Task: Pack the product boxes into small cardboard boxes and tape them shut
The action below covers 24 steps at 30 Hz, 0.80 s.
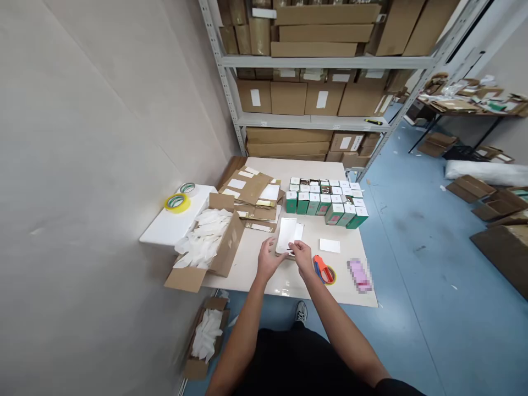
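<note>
White paper sheets lie in a small stack on the table in front of me. My left hand curls round the stack's near left corner, thumb and fingers closed on it. At the near right edge, the fingers of my right hand are pinched together over the paper; a tiny dark thing shows at their tips, too small to name. Right of that hand, orange-handled scissors lie against a yellow tape roll. A white card rests farther back.
Green-and-white boxes stand in rows at the back right. Flat cardboard mailers are piled at the back left. An open carton of white paper stands left, near tape rolls. Behind the table rises a shelf rack. A blurred pink thing lies right.
</note>
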{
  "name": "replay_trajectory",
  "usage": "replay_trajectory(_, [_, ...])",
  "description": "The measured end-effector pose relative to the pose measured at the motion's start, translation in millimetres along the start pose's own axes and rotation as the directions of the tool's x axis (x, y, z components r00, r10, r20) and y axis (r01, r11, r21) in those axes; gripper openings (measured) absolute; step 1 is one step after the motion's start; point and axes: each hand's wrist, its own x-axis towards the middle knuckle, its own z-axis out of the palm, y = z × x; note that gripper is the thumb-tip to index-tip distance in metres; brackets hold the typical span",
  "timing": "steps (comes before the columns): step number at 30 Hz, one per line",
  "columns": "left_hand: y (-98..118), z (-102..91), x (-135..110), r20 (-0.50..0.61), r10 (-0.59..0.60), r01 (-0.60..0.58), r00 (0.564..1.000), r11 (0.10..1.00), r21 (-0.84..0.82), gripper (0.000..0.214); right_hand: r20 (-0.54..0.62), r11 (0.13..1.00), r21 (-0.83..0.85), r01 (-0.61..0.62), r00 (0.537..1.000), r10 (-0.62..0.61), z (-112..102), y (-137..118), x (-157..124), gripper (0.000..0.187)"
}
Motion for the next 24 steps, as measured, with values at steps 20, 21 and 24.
replay_trajectory(20, [-57.5, 91.6, 62.4, 0.27, -0.247, 0.255, 0.931, 0.967, 0.006, 0.05, -0.293, 0.985, -0.168, -0.041, 0.956, -0.01, -59.2, 51.3, 70.8, 0.043])
replay_trajectory(21, [-62.2, 95.2, 63.2, 0.285, -0.264, 0.257, 0.921, 0.964, 0.064, 0.054, -0.328, 0.984, -0.172, -0.034, 0.944, -0.024, -59.5, 52.4, 72.9, 0.043])
replay_trajectory(24, [-76.7, 105.3, 67.0, 0.354, -0.316, 0.195, 0.881, 0.921, 0.337, 0.066, -0.388, 0.986, -0.169, -0.007, 0.919, -0.06, -62.4, 53.2, 75.9, 0.042])
